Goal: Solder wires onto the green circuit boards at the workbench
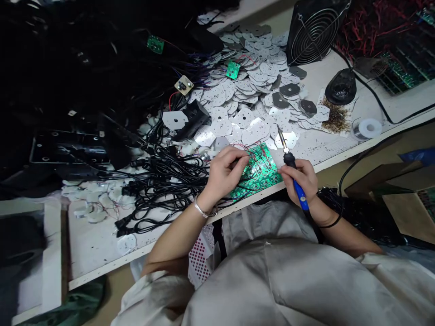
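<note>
A green circuit board panel (261,174) lies at the near edge of the white workbench (91,240), with thin red and black wires across it. My left hand (226,170) rests on the board's left side, its fingers curled in a pinch on the thin wires (253,151). My right hand (302,179) is closed round the blue handle of a soldering iron (292,167). The iron's metal tip points up and away, above the board's right corner. A bracelet circles my left wrist.
A heap of white round LED plates (251,86) covers the bench behind the board. Tangled black cables (159,181) lie to the left. A black fan (314,29), a dark iron stand (340,87), a solder spool (369,127) and brown residue sit at the right.
</note>
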The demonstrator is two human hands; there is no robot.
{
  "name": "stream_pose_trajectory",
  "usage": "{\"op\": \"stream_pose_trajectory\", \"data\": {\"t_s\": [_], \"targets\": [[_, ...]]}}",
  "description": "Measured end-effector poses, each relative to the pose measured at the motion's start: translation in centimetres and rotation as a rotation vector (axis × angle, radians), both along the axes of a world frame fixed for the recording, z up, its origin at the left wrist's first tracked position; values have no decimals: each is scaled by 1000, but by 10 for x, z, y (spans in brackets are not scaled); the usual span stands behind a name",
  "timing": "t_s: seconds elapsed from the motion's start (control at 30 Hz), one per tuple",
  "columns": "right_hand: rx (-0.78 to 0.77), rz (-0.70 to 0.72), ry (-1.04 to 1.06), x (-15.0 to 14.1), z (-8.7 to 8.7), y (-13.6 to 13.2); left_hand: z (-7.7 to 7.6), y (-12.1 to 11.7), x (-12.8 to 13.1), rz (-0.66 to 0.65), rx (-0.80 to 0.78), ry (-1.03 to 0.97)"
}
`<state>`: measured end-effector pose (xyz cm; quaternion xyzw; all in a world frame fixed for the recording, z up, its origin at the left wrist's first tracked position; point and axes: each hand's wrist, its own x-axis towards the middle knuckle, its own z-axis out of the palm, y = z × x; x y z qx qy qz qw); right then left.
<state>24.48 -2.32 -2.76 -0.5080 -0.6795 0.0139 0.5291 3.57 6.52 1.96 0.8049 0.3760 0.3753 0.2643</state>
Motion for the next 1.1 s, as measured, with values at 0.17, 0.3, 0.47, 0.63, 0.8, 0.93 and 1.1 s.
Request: {"op": "stream_pose_trajectory", "data": {"t_s": [0.17, 0.3, 0.47, 0.63, 0.8, 0.93, 1.1], "targets": [[13, -2, -107, -18, 18, 22, 4, -8, -5, -64, 35, -48], [18, 9, -226, -27, 18, 37, -1, -11, -7, -103, 123, -49], [100, 49, -336, -23, 20, 44, -2, -12, -7, -90, 176, 49], [87, 141, -324, -18, 28, 48, 0, -13, -7, -91, 116, -10], [30, 263, -280, -12, 31, 47, 3, -11, -6, -166, -19, -88], [23, 212, -266, -5, 28, 42, 6, -9, -6, -158, -119, -132], [-54, 180, -121, -5, 29, 35, 5, -8, -5, -134, -93, -138]]}}
